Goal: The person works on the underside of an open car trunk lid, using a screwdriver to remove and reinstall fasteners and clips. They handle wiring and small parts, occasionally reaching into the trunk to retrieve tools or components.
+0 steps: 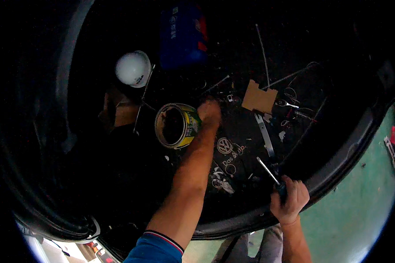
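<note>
My left hand [210, 112] reaches into a car trunk beside a yellow tin [190, 128] that lies on its side with its open end leftward; its fingers are blurred and mostly hidden. My right hand [289, 197] grips a screwdriver [267, 171] with a dark handle and metal shaft, near the trunk's front edge. Above that screwdriver lies a long metal tool [264, 131], near a torn cardboard piece [256, 98]. A small white-faced item [230, 98] sits just right of my left hand.
A white helmet-like object [132, 69], blue container [182, 35] and brown box [120, 111] lie toward the back and left. Loose rods, wires and small tools [287, 104] are scattered at right. The curved trunk rim [338, 166] borders a green floor [355, 210].
</note>
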A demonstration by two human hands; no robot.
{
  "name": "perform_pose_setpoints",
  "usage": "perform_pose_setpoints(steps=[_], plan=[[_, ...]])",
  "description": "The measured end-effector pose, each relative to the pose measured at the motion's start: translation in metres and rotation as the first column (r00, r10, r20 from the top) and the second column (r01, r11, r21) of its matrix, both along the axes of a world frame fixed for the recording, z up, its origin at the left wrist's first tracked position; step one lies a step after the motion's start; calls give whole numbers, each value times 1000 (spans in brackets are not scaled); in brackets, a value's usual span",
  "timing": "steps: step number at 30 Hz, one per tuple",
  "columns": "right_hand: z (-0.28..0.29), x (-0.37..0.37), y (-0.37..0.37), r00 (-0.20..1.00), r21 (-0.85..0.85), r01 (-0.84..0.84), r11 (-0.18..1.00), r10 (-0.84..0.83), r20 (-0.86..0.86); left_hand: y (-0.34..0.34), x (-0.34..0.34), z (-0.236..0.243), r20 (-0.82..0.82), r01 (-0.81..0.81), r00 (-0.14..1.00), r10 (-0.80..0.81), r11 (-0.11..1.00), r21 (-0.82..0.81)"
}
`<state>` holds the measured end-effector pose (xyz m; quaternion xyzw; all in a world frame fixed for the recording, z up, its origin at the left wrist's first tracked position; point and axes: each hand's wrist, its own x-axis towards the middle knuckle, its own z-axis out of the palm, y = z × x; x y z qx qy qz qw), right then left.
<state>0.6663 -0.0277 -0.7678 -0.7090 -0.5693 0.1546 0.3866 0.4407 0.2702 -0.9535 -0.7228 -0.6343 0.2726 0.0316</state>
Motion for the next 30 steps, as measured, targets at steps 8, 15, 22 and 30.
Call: perform_pose_setpoints(steps=[8,15,22,30], plan=[[-2,1,0,1000,-3,3,1000,-3,-7,10,-6,-4,58,-67,996,70,997,-43],[2,2,2,1000,13,2,1000,-2,7,9,-8,19,59,35,998,-33,999,-33],[3,-1,0,999,27,38,999,-39,10,-93,22,166,720,-208,-144,679,691,-693],[9,-8,-2,994,-10,86,996,-85,73,-250,7,345,419,-85,-629,655,478,-874]])
